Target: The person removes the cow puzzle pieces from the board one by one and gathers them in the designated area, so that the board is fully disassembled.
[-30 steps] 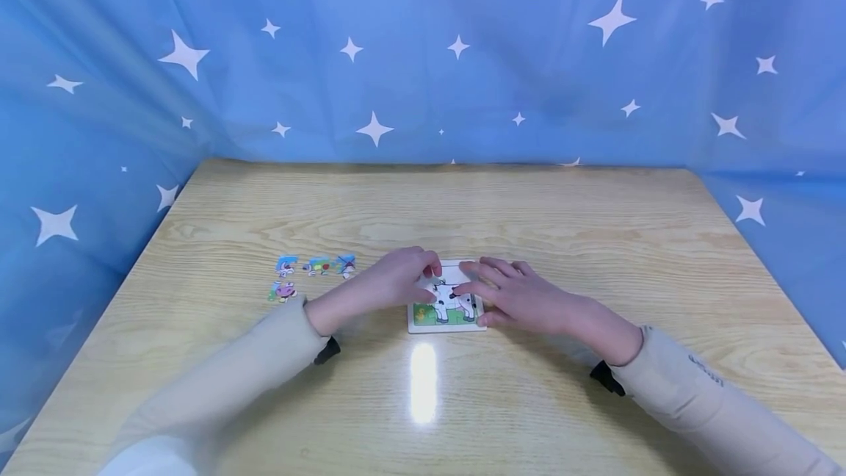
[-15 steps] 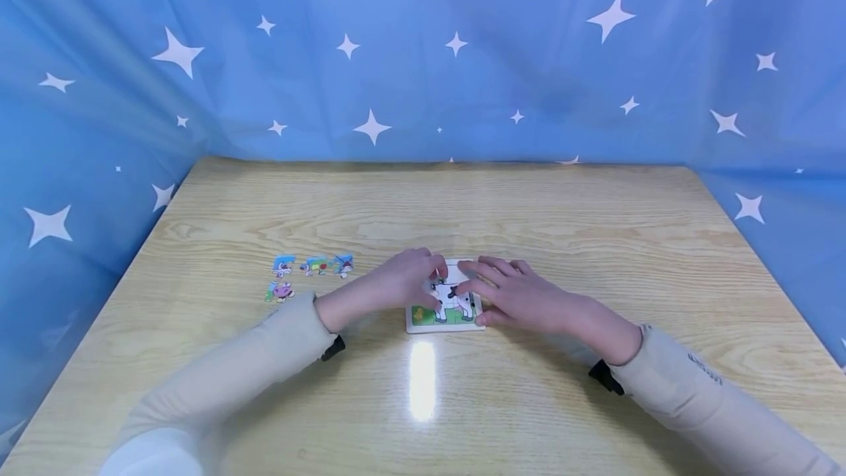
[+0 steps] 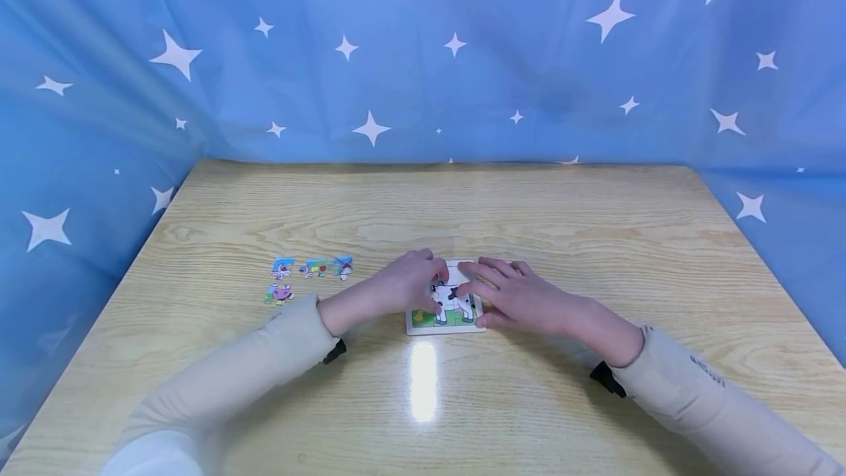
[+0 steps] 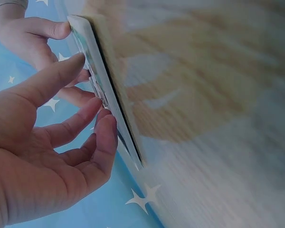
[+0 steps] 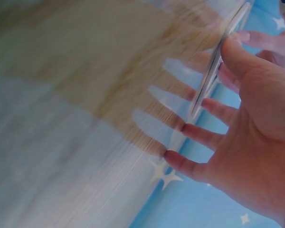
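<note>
White glare point(image 3: 423, 382) marks the tabletop point(image 3: 529, 219), soft shadows point(image 3: 634, 421) lie below the sleeves point(image 3: 700, 395), and wrist views look hazy.

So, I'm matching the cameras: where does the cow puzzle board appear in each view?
Head: cow puzzle board, below centre, between the left hand and right hand.
Left wrist: left of centre, slanting, nearly edge-on.
Right wrist: upper right, nearly edge-on.
Shared landmark: starred blue cloth, in all three.

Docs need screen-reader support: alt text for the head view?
A person's left grip and right grip touch opposite sides of a cow puzzle on a wooden table. Loose picture pieces lie to its left; a blue star-patterned cloth hangs behind.
</note>
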Tool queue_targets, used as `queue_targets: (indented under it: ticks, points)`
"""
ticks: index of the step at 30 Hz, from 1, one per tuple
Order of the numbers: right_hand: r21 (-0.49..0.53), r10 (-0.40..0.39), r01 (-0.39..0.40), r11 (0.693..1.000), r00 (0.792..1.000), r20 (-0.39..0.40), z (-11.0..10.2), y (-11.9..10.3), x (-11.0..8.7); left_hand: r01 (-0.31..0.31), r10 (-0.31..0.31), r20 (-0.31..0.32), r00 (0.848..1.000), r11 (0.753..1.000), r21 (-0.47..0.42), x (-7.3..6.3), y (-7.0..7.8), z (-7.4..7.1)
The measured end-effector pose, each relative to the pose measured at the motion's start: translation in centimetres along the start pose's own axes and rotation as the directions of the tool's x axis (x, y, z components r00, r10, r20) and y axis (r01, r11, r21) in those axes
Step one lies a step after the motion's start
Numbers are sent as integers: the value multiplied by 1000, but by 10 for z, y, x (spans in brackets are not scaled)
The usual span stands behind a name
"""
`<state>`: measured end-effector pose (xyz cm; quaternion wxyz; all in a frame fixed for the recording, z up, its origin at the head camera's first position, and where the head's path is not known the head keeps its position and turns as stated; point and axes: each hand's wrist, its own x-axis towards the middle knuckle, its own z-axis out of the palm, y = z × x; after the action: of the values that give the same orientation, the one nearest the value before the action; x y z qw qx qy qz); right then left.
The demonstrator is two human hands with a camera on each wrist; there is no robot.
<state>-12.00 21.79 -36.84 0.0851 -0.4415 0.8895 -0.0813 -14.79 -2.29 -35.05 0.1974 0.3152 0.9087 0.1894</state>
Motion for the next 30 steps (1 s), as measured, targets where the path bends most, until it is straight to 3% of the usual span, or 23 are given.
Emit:
queue_targets:
  ticks: [16,30]
  points:
    - [4,16,-16,1000,1000,17,2,1,0,7,-7,-21,1000,999,34,2,-1,4]
    - [2,8,-8,1000,1000,5,1,0,0,58,-58,18,998,998,-29,8,-2,5]
